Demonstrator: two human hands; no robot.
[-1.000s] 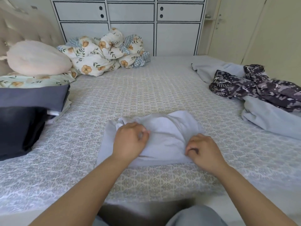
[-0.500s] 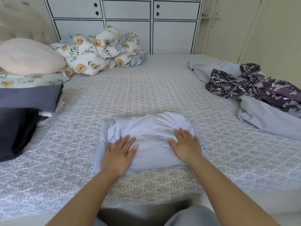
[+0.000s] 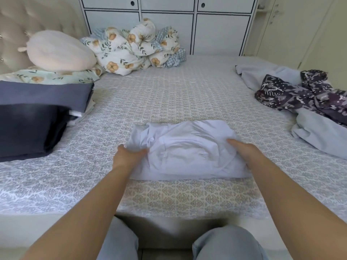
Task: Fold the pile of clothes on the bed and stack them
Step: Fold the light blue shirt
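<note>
Behind the bed [image 3: 178, 94] stood white cupboards [image 3: 169, 25]. Both hands, left hand [image 3: 127, 156] and right hand [image 3: 244, 152], gripped one pale folded cloth [image 3: 187, 152], fingers hidden underneath. Two folded dark stacks [image 3: 37, 117] sat cut off.

Pale lavender folded garment [image 3: 187, 151] on a grey-patterned bedsheet [image 3: 169, 94] — dark purple printed cloth [image 3: 300, 94], navy stack [image 3: 32, 117].

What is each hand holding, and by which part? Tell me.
Both grip the folded white garment: left hand at its left edge, right hand at its right edge.
</note>
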